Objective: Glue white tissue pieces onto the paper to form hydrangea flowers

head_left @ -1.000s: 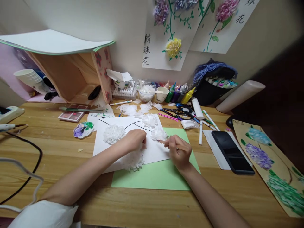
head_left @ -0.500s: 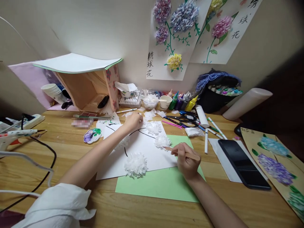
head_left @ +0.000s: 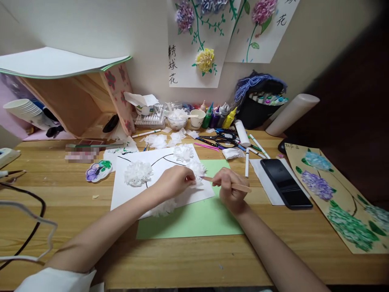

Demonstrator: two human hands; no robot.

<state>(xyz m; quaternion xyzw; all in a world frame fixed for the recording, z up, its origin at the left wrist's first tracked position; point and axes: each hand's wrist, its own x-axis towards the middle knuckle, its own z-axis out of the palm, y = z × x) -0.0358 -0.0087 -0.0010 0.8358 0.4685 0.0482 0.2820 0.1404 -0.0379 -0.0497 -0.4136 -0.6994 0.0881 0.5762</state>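
Two hands over the white sheet (head_left: 170, 162). Left hand (head_left: 174, 181): grip narrow, fingertips pinched at the right-hand white flower (head_left: 197, 168); can't tell if they hold tissue. Right hand (head_left: 230, 187): grip closed around a wooden stick (head_left: 241, 187), tip by same flower. Sheet overlaps green paper (head_left: 194, 221) on the counter (head_left: 182, 259).

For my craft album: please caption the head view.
Left hand at a white flower, right hand holding a stick, over white paper.

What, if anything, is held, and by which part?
The right hand holds the stick around its middle. Whether the left hand pinches anything is unclear.
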